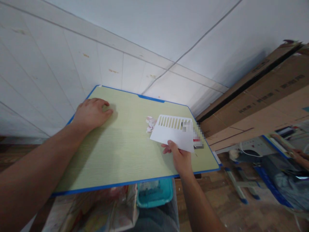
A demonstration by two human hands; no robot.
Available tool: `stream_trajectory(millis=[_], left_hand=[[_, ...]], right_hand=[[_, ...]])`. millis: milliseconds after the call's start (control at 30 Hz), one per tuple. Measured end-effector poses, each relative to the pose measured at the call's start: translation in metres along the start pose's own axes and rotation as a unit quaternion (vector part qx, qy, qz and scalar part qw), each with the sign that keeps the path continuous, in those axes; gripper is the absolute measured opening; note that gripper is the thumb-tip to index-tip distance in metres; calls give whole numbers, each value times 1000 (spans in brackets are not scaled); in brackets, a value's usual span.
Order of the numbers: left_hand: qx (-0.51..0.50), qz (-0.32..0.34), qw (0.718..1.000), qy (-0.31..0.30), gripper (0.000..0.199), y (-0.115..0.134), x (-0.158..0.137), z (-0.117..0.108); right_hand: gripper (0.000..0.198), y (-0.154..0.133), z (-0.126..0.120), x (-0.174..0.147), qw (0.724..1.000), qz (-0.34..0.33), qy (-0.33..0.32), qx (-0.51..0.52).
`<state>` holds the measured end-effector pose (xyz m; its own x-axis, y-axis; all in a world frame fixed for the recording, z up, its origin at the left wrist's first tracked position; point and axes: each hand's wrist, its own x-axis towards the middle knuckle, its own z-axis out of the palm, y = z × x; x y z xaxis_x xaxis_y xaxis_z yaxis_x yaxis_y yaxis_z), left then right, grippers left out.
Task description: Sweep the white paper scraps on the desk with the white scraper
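Note:
My right hand [181, 160] pinches the near edge of a white sheet of paper [171, 137], thumb on top. A row of narrow rounded slots runs along the sheet's far side. Small torn or cut paper scraps [150, 124] lie on the pale desk top [125, 141] just left of the sheet. Behind the sheet's right end is an object [199, 140] that is blurred out, with a bit of red showing. My left hand [91, 111] rests near the desk's left edge, thumb and fingers apart and slightly bent, holding nothing visible.
A white wall [108, 67] with a grey cable [193, 46] stands behind the blue-edged desk. Tall cardboard boxes [260, 100] lean at the right. Below the near edge sits a teal basket [155, 196]. Another person's hand [300, 154] shows at a desk far right.

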<state>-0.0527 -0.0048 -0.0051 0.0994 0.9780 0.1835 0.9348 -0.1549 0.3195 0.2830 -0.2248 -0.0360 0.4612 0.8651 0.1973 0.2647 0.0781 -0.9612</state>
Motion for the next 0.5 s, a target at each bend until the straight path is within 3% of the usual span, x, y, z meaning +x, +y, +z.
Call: stream_trajectory(millis=[267, 500], left_hand=[[7, -6, 1000, -12, 72, 0, 0, -1], [2, 10, 1000, -20, 69, -4, 2, -1]], right_hand=[[44, -6, 8, -10, 1000, 10, 5, 8], [39, -23, 15, -16, 998, 45, -50, 17]])
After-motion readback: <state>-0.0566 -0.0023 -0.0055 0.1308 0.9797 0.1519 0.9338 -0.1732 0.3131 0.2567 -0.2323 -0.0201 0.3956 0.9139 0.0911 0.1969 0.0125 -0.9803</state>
